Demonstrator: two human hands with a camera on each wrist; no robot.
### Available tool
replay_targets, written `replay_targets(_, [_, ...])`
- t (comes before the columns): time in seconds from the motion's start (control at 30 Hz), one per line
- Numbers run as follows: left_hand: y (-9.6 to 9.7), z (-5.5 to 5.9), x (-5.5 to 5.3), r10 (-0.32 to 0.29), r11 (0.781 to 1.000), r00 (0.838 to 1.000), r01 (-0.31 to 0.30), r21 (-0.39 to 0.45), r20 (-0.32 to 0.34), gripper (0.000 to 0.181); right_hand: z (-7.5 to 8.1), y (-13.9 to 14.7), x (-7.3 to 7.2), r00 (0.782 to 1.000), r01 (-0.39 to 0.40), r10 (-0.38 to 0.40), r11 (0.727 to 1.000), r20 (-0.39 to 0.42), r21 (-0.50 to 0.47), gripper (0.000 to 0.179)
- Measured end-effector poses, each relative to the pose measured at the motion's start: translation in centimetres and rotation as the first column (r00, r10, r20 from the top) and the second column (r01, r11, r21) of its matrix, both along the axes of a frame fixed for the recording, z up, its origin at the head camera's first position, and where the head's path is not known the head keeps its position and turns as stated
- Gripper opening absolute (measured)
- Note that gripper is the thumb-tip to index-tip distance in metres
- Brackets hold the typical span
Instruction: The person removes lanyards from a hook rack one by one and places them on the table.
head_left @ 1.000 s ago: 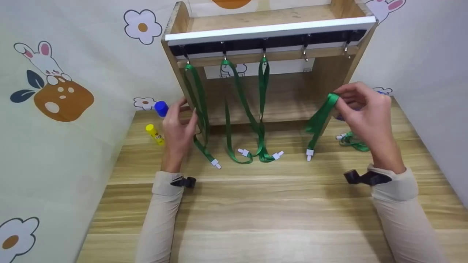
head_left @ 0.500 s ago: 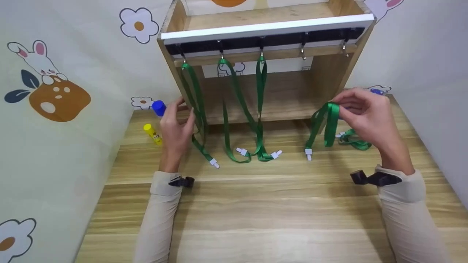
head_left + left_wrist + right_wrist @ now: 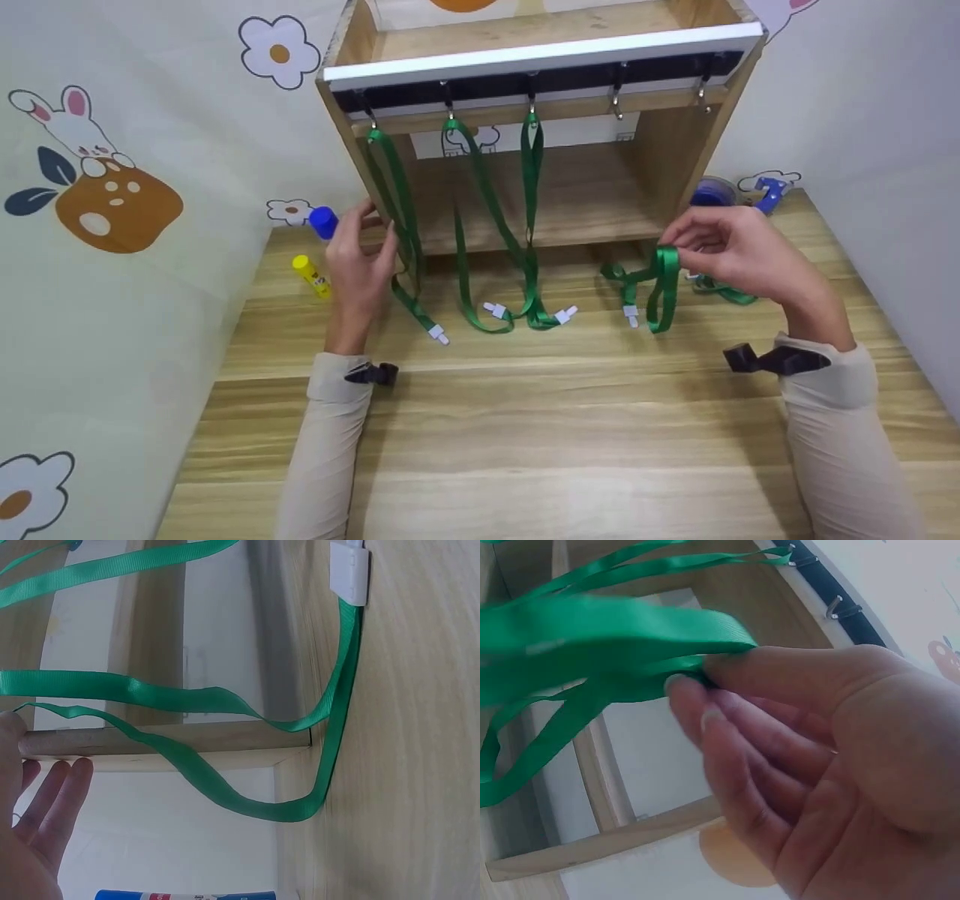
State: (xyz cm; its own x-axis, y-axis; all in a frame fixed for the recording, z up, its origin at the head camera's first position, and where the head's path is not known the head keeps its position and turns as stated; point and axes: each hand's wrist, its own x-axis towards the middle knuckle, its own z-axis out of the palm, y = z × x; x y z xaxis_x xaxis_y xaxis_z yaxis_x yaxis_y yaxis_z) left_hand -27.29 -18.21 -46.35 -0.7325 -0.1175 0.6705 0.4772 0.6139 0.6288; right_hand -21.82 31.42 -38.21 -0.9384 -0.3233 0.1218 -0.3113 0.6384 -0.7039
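My right hand (image 3: 675, 251) pinches a green lanyard (image 3: 660, 294) low over the table; its loop and white clip (image 3: 631, 315) rest on the wood. In the right wrist view the thumb and fingers (image 3: 705, 716) squeeze the folded strap (image 3: 615, 630). My left hand (image 3: 371, 232) rests with straight fingers against the left post of the wooden hook rack (image 3: 675, 150), beside the leftmost hanging lanyard (image 3: 397, 217). Two more lanyards (image 3: 487, 210) (image 3: 534, 187) hang from hooks. The two right hooks (image 3: 616, 112) (image 3: 701, 105) are bare.
Another green lanyard (image 3: 724, 291) lies on the table behind my right hand. A yellow glue stick (image 3: 309, 274) and a blue cap (image 3: 323, 221) sit left of the rack. A blue tape roll (image 3: 712, 193) and a blue clip (image 3: 769, 193) stand at the right rear.
My right hand has come down and forward with the lanyard, from beside the rack to just above the table, so the strap now folds onto the wood. The left hand stayed put.
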Motion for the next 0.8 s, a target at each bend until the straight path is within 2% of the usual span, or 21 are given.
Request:
replay_targets(0.23, [0.0, -0.1, -0.1, -0.003, 1.000, 1.000, 0.002, -0.009, -0.022, 0.039, -0.8, 1.0, -0.8, 0.995, -0.055, 0.052, 0.998, 0.086, 0.029, 0.017])
replay_targets(0.5, [0.0, -0.1, 0.1, -0.004, 1.000, 1.000, 0.004, -0.001, -0.003, 0.041, -2.4, 1.9, -2.0, 0.980, -0.099, 0.086, 0.993, 0.179, 0.063, 0.018])
replay_targets(0.63, [0.0, -0.1, 0.1, -0.003, 1.000, 1.000, 0.003, -0.003, -0.004, 0.040, -3.1, 2.3, -2.4, 0.970, -0.076, 0.052, 0.993, 0.237, 0.092, 0.020])
replay_targets(0.8, [0.0, 0.0, 0.1, -0.002, 1.000, 1.000, 0.002, 0.005, 0.005, 0.041, -3.5, 2.5, -2.8, 0.936, -0.010, -0.024, 0.995, 0.350, 0.095, 0.023])
